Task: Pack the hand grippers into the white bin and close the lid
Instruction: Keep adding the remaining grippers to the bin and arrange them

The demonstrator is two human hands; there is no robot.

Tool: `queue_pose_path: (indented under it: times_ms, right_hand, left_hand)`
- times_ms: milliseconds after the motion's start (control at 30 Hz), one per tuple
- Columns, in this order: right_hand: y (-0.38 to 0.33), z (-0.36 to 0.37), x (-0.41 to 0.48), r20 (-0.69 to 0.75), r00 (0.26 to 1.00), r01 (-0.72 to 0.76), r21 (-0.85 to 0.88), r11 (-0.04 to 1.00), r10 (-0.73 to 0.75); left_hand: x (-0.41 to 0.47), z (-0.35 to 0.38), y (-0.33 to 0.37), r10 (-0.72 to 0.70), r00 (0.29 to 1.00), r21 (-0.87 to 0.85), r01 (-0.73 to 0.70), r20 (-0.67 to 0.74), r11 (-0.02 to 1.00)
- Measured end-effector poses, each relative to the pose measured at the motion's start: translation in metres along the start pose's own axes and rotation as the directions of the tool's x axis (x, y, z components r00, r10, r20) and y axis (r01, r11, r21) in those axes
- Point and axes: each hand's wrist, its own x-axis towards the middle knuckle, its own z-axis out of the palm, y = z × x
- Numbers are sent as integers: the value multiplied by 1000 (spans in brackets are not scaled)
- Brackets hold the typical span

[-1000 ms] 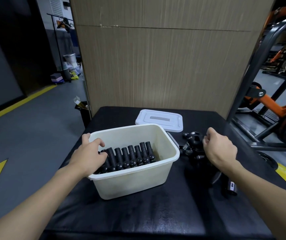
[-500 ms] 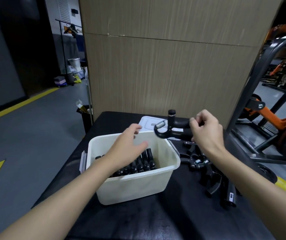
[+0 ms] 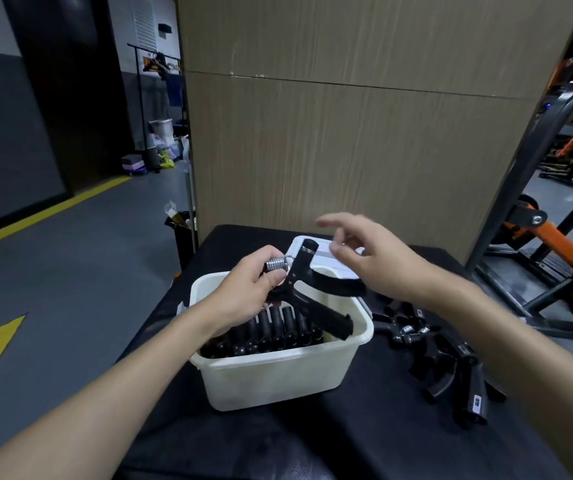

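Observer: Head view, two hands in frame. One white bin (image 3: pixel 278 375) on black table (image 3: pixel 347 445); one lid (image 3: pixel 328 266) lies flat behind it, off.
Recorder: Hands?
Observer: Left hand (image 3: pixel 253 292) pinches one hand gripper (image 3: pixel 323 315) at its spring end, over the bin's mouth. Right hand (image 3: pixel 378 268) hovers beside it, fingers loose, holding nothing.
Recorder: Others?
Observer: One row of packed grippers (image 3: pixel 278 327) inside, about six handles showing. Loose pile (image 3: pixel 451 355) right of bin; tangled, count unclear.
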Motion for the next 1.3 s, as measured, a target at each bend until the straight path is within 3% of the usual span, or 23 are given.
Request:
queue_pose_path:
  times_ms: [100, 233, 333, 367, 433, 500, 567, 633, 700, 867, 1033, 1133, 1200, 1300]
  right_hand:
    - [-6, 0, 10, 180, 983, 31, -19, 999, -27]
    - [-8, 2, 17, 158, 987, 35, 16, 999, -37]
    - [1, 6, 23, 18, 1000, 10, -66, 998, -9]
    - [5, 8, 25, -36, 999, 1, -111, 994, -5]
    - [17, 13, 29, -105, 994, -26, -231, 973, 2]
    - [29, 20, 33, -121, 992, -71, -325, 943, 33]
    - [38, 29, 36, -100, 992, -112, -362, 925, 81]
    - [47, 38, 37, -66, 990, -142, -394, 908, 126]
    - [54, 47, 35, -37, 985, -170, -436, 884, 171]
    - [62, 51, 33, -1, 977, -189, -456, 870, 212]
    - [54, 42, 38, 15, 991, -115, -428, 897, 135]
    - [45, 34, 42, -52, 995, -94, -355, 930, 81]
    - [35, 28, 44, -92, 986, -155, -198, 968, 139]
    - [22, 24, 48, -32, 965, -255, 153, 955, 262]
  left_hand:
    - [0, -3, 8, 66, 993, -59, -60, 101, 996]
    - [1, -8, 9, 104, 992, -46, -101, 66, 994]
    - [1, -18, -4, 80, 991, 155, -63, -109, 986]
    - [0, -24, -11, 98, 981, 337, -38, -164, 941]
    - [-5, -37, -31, 113, 967, 675, 73, -227, 734]
    - [-9, -45, -51, -3, 964, 781, 216, -265, 586]
    - [-15, -43, -65, -134, 955, 773, 293, -265, 563]
    - [-20, -37, -72, -195, 949, 724, 316, -249, 613]
    - [-24, -32, -73, -213, 942, 683, 334, -258, 649]
    - [-24, -29, -73, -234, 934, 693, 357, -269, 627]
    - [-25, -30, -73, -231, 932, 679, 362, -279, 638]
    - [-25, -29, -73, -229, 933, 676, 360, -278, 643]
    - [-26, -29, -72, -232, 931, 675, 363, -280, 643]
    - [-25, -29, -71, -229, 931, 679, 365, -285, 637]
